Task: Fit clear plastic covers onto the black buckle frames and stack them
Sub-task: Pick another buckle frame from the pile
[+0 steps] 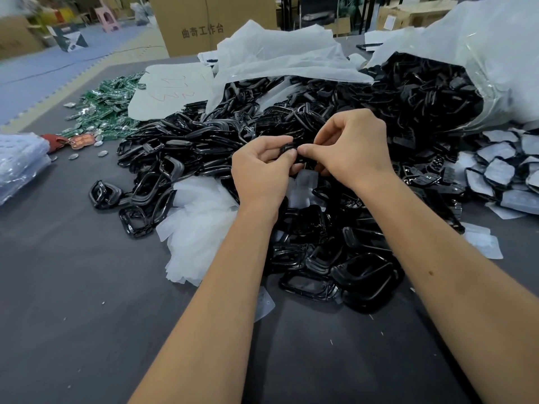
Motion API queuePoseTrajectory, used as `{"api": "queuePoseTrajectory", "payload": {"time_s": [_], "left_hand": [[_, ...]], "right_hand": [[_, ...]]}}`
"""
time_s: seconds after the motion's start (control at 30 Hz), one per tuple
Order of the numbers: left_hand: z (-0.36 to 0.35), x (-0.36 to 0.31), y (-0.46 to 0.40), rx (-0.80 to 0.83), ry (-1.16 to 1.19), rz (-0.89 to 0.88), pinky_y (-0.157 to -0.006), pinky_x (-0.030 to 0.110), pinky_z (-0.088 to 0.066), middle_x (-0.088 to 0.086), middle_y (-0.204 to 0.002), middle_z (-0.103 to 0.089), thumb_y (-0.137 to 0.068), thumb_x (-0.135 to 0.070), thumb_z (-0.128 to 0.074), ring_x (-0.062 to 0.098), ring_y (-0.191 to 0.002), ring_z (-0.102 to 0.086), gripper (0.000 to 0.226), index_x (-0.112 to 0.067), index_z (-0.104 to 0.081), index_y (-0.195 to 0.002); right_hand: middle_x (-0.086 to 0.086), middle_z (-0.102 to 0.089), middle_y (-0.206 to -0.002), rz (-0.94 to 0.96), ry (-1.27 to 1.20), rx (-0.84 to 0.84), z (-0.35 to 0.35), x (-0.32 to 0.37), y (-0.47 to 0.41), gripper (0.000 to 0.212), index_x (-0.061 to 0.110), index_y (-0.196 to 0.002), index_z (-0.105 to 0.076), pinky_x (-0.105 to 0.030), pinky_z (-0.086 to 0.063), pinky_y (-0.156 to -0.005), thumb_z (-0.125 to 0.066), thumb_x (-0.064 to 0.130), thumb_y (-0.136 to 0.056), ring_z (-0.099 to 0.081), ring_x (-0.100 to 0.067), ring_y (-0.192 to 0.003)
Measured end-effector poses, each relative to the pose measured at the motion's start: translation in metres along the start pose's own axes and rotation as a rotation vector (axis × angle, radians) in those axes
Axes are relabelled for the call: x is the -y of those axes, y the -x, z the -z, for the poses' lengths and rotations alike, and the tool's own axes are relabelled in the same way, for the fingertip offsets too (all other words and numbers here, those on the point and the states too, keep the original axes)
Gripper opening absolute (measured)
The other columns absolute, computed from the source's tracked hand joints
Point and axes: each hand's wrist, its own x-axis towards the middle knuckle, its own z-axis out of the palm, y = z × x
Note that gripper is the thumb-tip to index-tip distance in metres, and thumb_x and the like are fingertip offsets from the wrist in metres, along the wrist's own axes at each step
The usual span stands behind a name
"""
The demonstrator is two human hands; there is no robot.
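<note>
Both pinching one black buckle frame above the frame heap: left hand, right hand. Cover hidden between fingers, seating unclear. Risk: uneven thumb pressure, cover skewing, piece dropping into pile on bench.

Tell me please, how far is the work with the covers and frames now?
Done: covered pieces lie at the far right. In hand: the left hand and the right hand pinch one black frame together. Left: a big heap of bare frames, more in the open bag, and loose clear covers.
</note>
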Motion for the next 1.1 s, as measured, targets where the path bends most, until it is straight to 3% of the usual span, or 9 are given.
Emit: {"api": "queuePoseTrajectory", "payload": {"time_s": [0.13, 0.3, 0.43, 0.57, 0.73, 0.83, 1.0, 1.1], "left_hand": [[0.001, -0.004, 0.0, 0.035, 0.049, -0.001, -0.062, 0.021, -0.056, 0.012, -0.08, -0.076, -0.088, 0.012, -0.071, 0.016, -0.061, -0.07, 0.021, -0.007, -0.077, -0.093], [-0.004, -0.008, 0.004, 0.076, 0.053, -0.068, -0.062, 0.022, -0.056, 0.011, -0.078, -0.074, -0.087, 0.009, -0.074, 0.016, -0.068, -0.069, 0.016, -0.006, -0.075, -0.09], [-0.006, -0.013, 0.003, 0.103, 0.07, -0.106, -0.059, 0.021, -0.055, 0.008, -0.074, -0.074, -0.086, 0.011, -0.075, 0.015, -0.065, -0.07, 0.017, -0.006, -0.074, -0.089], [-0.01, -0.018, 0.005, 0.144, 0.04, -0.17, -0.057, 0.02, -0.055, 0.001, -0.069, -0.074, -0.084, 0.013, -0.075, 0.012, -0.06, -0.071, 0.019, -0.005, -0.074, -0.088], [-0.01, -0.019, 0.004, 0.135, -0.005, -0.197, -0.059, 0.025, -0.057, 0.009, -0.076, -0.075, -0.082, 0.011, -0.078, 0.016, -0.064, -0.072, 0.019, -0.007, -0.074, -0.086], [-0.009, -0.018, 0.003, 0.124, -0.029, -0.191, -0.061, 0.026, -0.059, 0.003, -0.077, -0.076, -0.079, 0.009, -0.081, 0.017, -0.063, -0.073, 0.02, -0.009, -0.073, -0.084], [-0.008, -0.016, 0.001, 0.035, -0.009, -0.133, -0.064, 0.029, -0.062, 0.002, -0.074, -0.074, -0.079, 0.01, -0.081, 0.019, -0.063, -0.074, 0.019, -0.007, -0.074, -0.083], [-0.004, -0.016, -0.001, -0.035, 0.067, -0.086, -0.066, 0.03, -0.062, 0.012, -0.081, -0.072, -0.08, 0.012, -0.08, 0.024, -0.066, -0.074, 0.017, -0.003, -0.074, -0.083]], "right_hand": [[-0.009, -0.074, -0.07, -0.108, -0.175, 0.12, 0.007, -0.002, -0.006, 0.027, 0.01, -0.084, -0.072, -0.028, -0.055, -0.048, -0.096, 0.02, -0.074, -0.073, -0.021, -0.055], [-0.009, -0.072, -0.06, -0.097, -0.23, 0.202, 0.022, -0.001, -0.013, 0.026, 0.007, -0.076, -0.07, -0.026, -0.054, -0.049, -0.095, 0.014, -0.074, -0.072, -0.024, -0.052], [-0.012, -0.073, -0.063, 0.001, -0.215, 0.276, 0.037, 0.004, -0.015, 0.021, 0.003, -0.081, -0.073, -0.026, -0.056, -0.05, -0.091, 0.012, -0.079, -0.073, -0.025, -0.055], [-0.012, -0.075, -0.068, -0.022, -0.325, 0.409, 0.054, 0.003, -0.017, 0.008, 0.002, -0.086, -0.074, -0.025, -0.06, -0.057, -0.082, 0.0, -0.085, -0.076, -0.023, -0.062], [-0.01, -0.074, -0.065, 0.094, -0.146, 0.375, 0.051, 0.001, -0.017, 0.01, 0.005, -0.086, -0.07, -0.03, -0.061, -0.054, -0.08, 0.003, -0.09, -0.076, -0.027, -0.06], [-0.01, -0.074, -0.064, 0.14, -0.111, 0.364, 0.051, -0.002, -0.019, 0.013, 0.005, -0.087, -0.069, -0.033, -0.061, -0.054, -0.082, 0.006, -0.088, -0.076, -0.029, -0.059], [-0.012, -0.074, -0.068, 0.075, -0.11, 0.281, 0.053, -0.015, -0.021, 0.01, 0.008, -0.09, -0.07, -0.034, -0.061, -0.051, -0.069, 0.012, -0.099, -0.075, -0.031, -0.058], [0.0, -0.075, -0.071, 0.153, 0.194, 0.313, 0.055, -0.027, -0.026, 0.014, 0.02, -0.087, -0.077, -0.029, -0.063, -0.061, -0.074, 0.008, -0.092, -0.073, -0.009, -0.062]]}}
